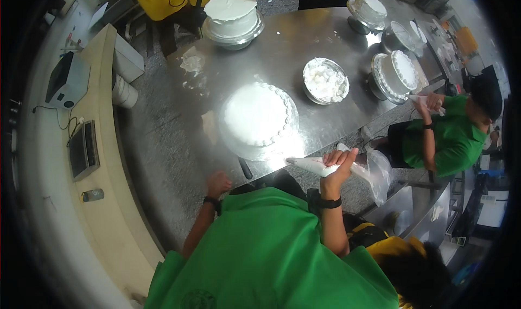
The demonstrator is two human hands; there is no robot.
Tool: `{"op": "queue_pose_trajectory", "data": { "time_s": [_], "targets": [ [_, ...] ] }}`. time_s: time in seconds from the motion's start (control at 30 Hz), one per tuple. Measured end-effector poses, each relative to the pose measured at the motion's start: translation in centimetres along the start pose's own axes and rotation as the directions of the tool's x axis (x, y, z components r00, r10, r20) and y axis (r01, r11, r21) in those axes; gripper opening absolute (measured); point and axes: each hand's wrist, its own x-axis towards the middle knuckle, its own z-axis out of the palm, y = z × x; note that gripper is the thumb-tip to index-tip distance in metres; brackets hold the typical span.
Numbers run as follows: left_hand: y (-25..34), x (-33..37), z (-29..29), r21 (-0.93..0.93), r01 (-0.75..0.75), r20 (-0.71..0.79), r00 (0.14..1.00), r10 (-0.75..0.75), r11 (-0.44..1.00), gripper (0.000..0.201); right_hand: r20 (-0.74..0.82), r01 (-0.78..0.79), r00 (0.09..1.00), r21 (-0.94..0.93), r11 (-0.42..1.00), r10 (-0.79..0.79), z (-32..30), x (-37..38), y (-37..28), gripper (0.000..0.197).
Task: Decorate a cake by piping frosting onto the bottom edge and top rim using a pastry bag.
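While the right hand [339,165] grips a piping bag [325,168], left hand [217,184] fisted, cream fills the metal bowl [325,81].

Light falls from overhead, bright and flat. The steel desk [282,43] throws it back hard: a white glare patch sits at center frame beside the near cake [258,113], washing out its lower right edge, and a smaller flare shows at upper right. The cakes bleach nearly featureless. The floor at left is dimmer and grey. Shadows are soft and short. The fisheye bends the counter [103,146] at left into a curve, and the frame's corners fall to black. Everything is slightly soft and grainy, softest toward the rim at lower right.
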Motion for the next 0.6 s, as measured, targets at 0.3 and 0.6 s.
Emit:
{"op": "queue_pose_trajectory", "data": {
  "time_s": [0.3, 0.6],
  "targets": [
    [5.0, -3.0, 15.4, 0.829, -0.516, 0.549, 0.675, 0.492, -0.216, 0.024, 0.089, 0.037, 0.995, 0.015, 0.999, -0.038, 0.6, -1.5, 1.2, 0.052],
    [4.0, -1.8, 11.2, 0.978, -0.202, 0.128, 0.770, 0.625, 0.049, 0.035, 0.225, 0.205, 0.955, -0.029, 0.978, -0.193, -0.7, -3.5, 3.3, 0.058]
  ]
}}
